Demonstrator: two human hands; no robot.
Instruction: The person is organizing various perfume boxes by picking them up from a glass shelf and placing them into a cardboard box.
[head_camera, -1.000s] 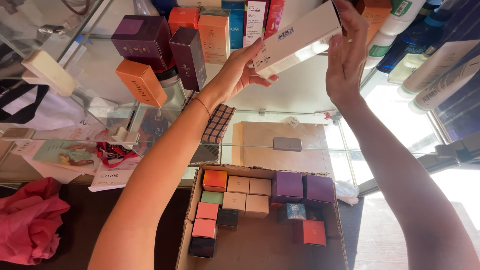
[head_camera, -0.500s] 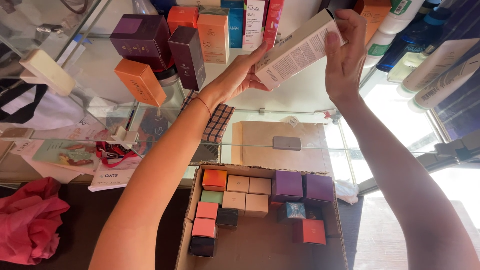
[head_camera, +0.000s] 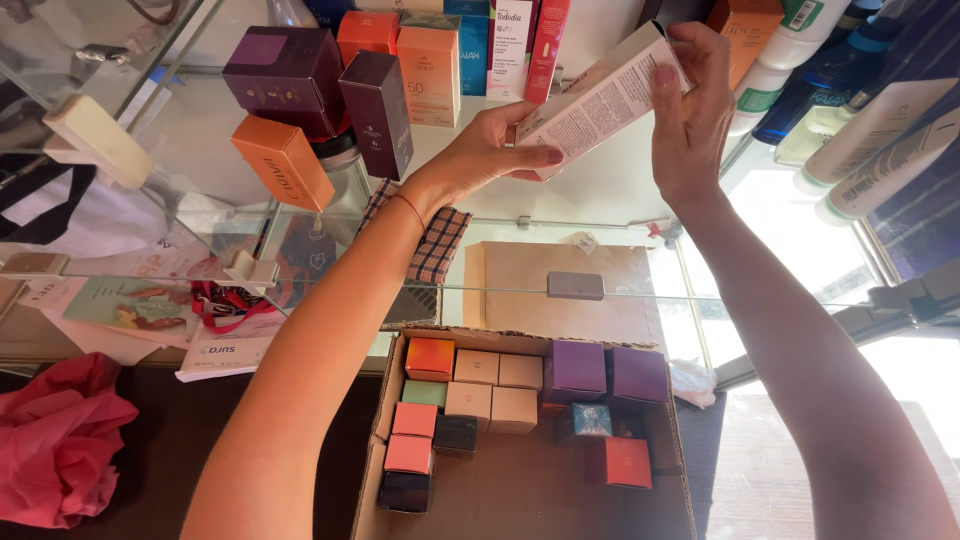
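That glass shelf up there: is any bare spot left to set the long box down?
Bare glass shelf lies under the long pale box held by the left hand and right hand, between the dark maroon box and the bottles. The shelf's back row is crowded.

Harsh window glare, right side
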